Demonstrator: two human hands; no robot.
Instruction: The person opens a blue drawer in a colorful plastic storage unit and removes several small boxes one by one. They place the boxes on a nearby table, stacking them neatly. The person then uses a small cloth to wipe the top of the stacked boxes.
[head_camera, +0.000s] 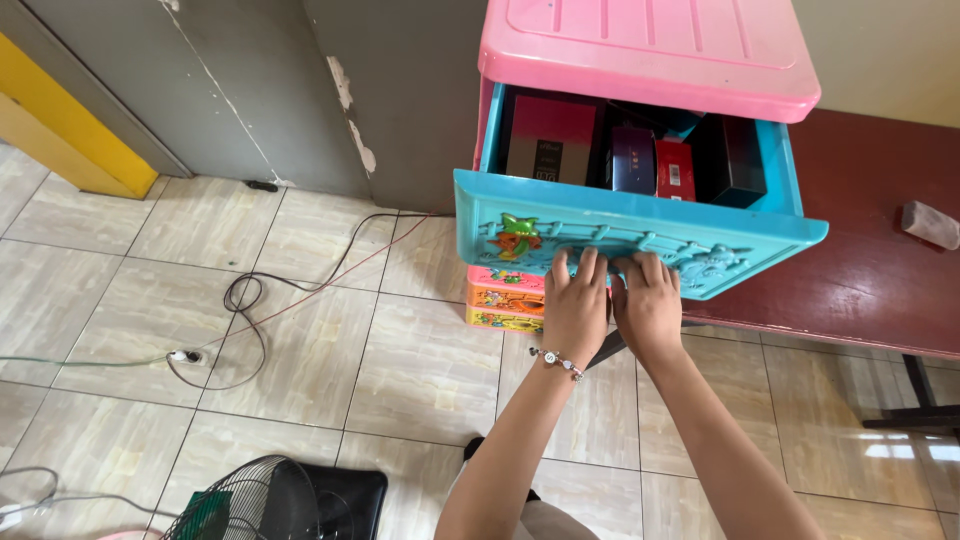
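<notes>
— Two hands on one drawer front. Left hand (575, 305) and right hand (648, 300) lie side by side, palms flat against the turquoise drawer (560, 215), fingers (590, 268) stretched upward and close together, gripping nothing that I can see.

— Where does the drawer sit?

— Top slot of a plastic cabinet, under the pink lid (650, 50), drawn out toward the camera. Inside: a maroon box (548, 140), a dark blue box (633, 160), a red box (676, 170), a black box (738, 150). Pink and orange lower drawers (500, 298) show beneath, closed.

— Handling notes?

— Judgement only: keep both palms level and centred, press evenly so the front doesn't skew in its runners. Fingertips possibly curl into a handle recess; relief hides it, can't confirm.

— Edges, room?

— Cabinet stands just beside a dark red desk (870, 270) on the right; a grey block (930, 225) rests on it, well apart. Grey wall (400, 100) close behind. Tiled floor (330, 380) to the left carries loose cables (250, 300) and a fan (250, 500) near the feet. Elbows have open space rearward; watch the drawer's right corner overhanging the desk edge.
</notes>
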